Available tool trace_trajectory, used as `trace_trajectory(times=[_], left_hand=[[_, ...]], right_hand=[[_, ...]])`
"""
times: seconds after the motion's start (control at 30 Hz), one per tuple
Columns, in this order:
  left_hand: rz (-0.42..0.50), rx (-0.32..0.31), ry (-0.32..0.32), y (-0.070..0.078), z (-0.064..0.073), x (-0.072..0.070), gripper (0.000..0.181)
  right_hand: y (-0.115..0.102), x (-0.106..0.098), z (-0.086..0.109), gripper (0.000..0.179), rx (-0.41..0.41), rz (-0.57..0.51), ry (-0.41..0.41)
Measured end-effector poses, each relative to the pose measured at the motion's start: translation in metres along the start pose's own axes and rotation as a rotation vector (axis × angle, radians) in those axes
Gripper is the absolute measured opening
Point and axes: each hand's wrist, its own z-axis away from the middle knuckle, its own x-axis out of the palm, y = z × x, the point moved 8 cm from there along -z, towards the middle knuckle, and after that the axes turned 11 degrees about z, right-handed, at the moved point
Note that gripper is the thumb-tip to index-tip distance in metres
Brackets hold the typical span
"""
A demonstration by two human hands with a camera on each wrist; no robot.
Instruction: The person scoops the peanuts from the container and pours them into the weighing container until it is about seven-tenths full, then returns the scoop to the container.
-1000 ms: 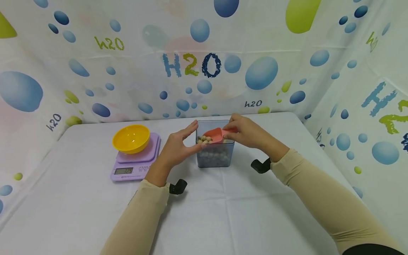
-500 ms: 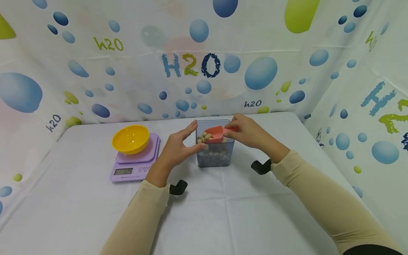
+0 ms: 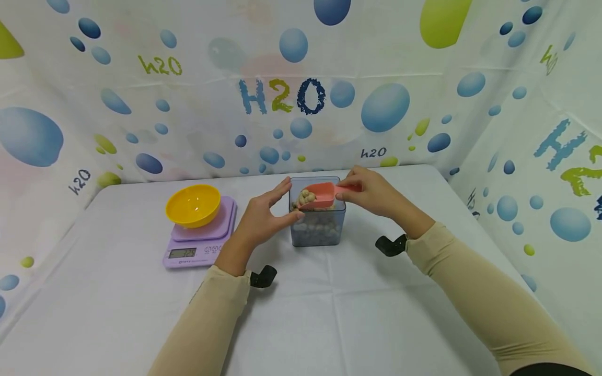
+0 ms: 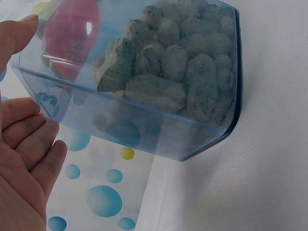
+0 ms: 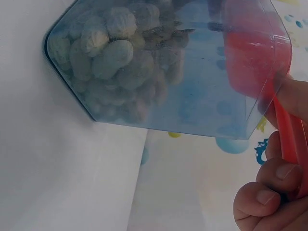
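Raised and shifted rightward since the earlier frame, the scoop (image 3: 324, 194) carries peanuts (image 3: 307, 196). At left, a yellow bowl (image 3: 193, 206) sits on a purple scale (image 3: 203, 251). Next, the left hand (image 3: 258, 222) spreads beside the box (image 3: 315, 239), thumb at its near rim. Through the box's wall, both wrist views show the scoop inside, near the mouth. Rightmost, the right hand (image 3: 371, 193) pinches the scoop's handle; its curled lower fingers (image 5: 255, 197) show clearly only from its own wrist.
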Motion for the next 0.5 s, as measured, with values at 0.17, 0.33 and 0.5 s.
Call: trace_trajectory(times=[0.17, 0.33, 0.5], left_hand=[[0.006, -0.017, 0.001, 0.000, -0.001, 0.001, 0.081], [0.046, -0.031, 0.005, 0.001, 0.001, -0.001, 0.080], [0.095, -0.056, 0.034, 0.000, 0.002, -0.007, 0.078]], right_hand=[[0.000, -0.003, 0.000, 0.038, 0.001, 0.006, 0.003], [0.002, -0.008, -0.001, 0.040, 0.005, 0.019, 0.005], [0.001, -0.015, -0.004, 0.044, 0.012, 0.030, 0.002]])
